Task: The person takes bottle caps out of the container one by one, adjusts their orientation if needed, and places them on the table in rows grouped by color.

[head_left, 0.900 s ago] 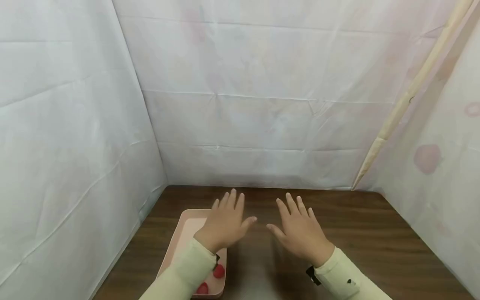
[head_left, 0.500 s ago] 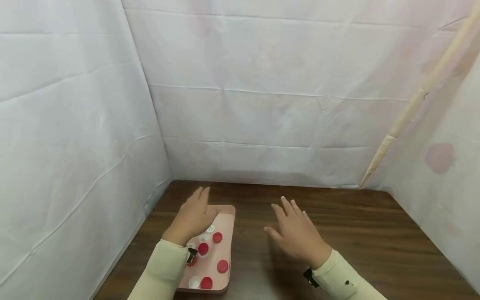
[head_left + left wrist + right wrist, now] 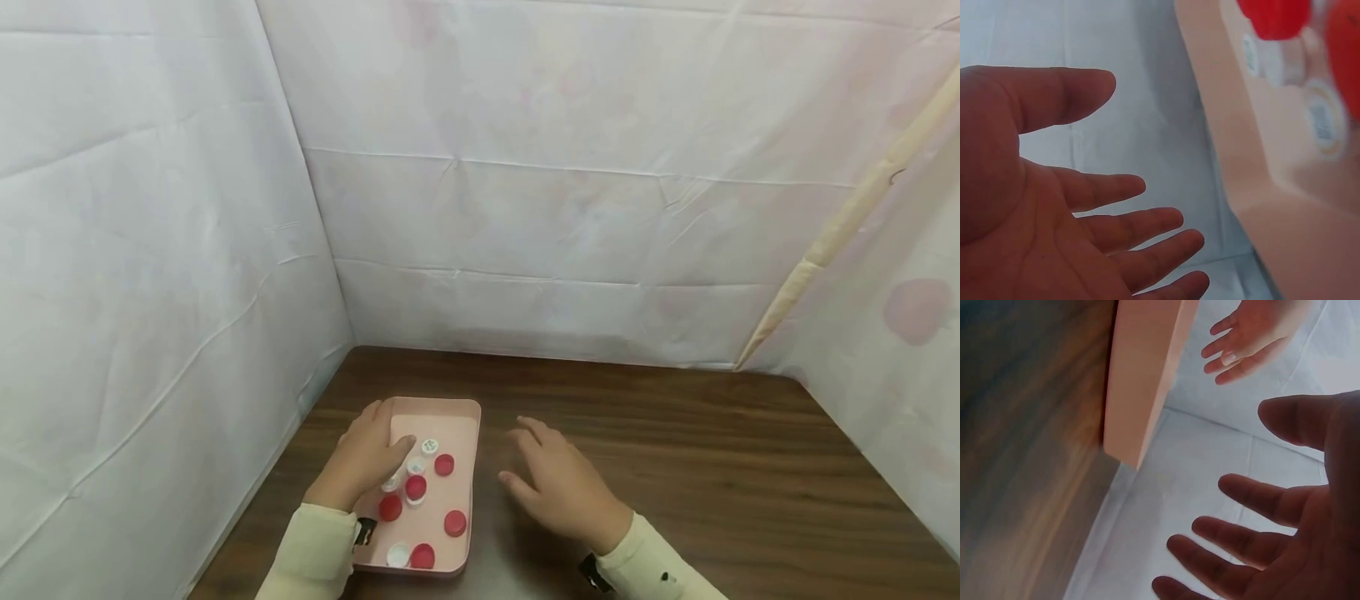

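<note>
A pink rectangular tray (image 3: 431,537) holds several red and white bottle caps. In the head view a red cap (image 3: 454,523) lies near its right side, and a white cap (image 3: 430,447) with print on top lies farther back. My left hand (image 3: 362,458) is over the tray's left edge and hides part of it; in the left wrist view its fingers (image 3: 1141,222) are spread with nothing between them. To the right of the tray, my right hand (image 3: 566,492) is above the table, thumb apart from the extended fingers, holding nothing. Both palms face the tray.
The dark wood-grain table (image 3: 697,467) extends to the right of the tray. White cloth walls stand behind (image 3: 525,217) and on the left (image 3: 165,275). A pale covered pole (image 3: 840,233) slants down to the table's back right.
My left hand has moved left and down to the tray's left edge, uncovering the caps. The right hand has come down and a little left, nearer the tray. The head view has shifted.
</note>
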